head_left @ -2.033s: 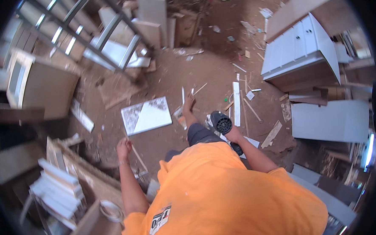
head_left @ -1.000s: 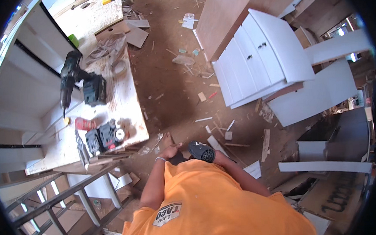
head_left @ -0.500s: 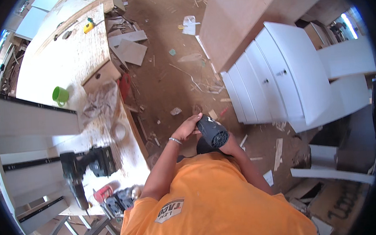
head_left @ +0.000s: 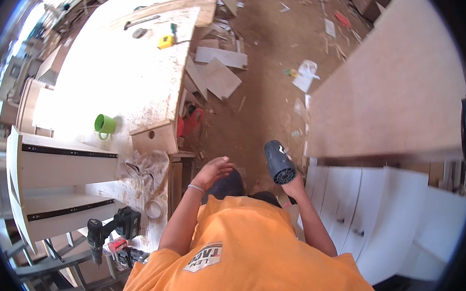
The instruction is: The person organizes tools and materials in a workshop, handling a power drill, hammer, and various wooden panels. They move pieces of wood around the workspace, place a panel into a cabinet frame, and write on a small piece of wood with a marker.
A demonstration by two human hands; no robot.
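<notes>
My right hand [head_left: 294, 186] grips a dark blue-grey power tool [head_left: 278, 161] with a round barrel, held upright in front of my chest. My left hand [head_left: 216, 169] hangs free with its fingers loosely apart, holding nothing; a thin bracelet shows at the wrist. Both hands are over the dusty floor, between a long workbench [head_left: 129, 72] on my left and white cabinets [head_left: 368, 212] on my right. The left hand is closest to the bench's near corner, where a crumpled rag [head_left: 147, 168] lies.
On the bench: a green mug [head_left: 104, 124], a black cordless drill [head_left: 111, 231], a roll of tape [head_left: 153, 208], a yellow tool [head_left: 165, 41]. A white drawer unit [head_left: 55, 181] stands at left. A large board [head_left: 393, 89] lies over the cabinets. Wood offcuts [head_left: 219, 75] litter the floor.
The view has swung round from the scrap-strewn floor to the workbench and cabinets. The left hand has come off the tool; the right hand still holds it.
</notes>
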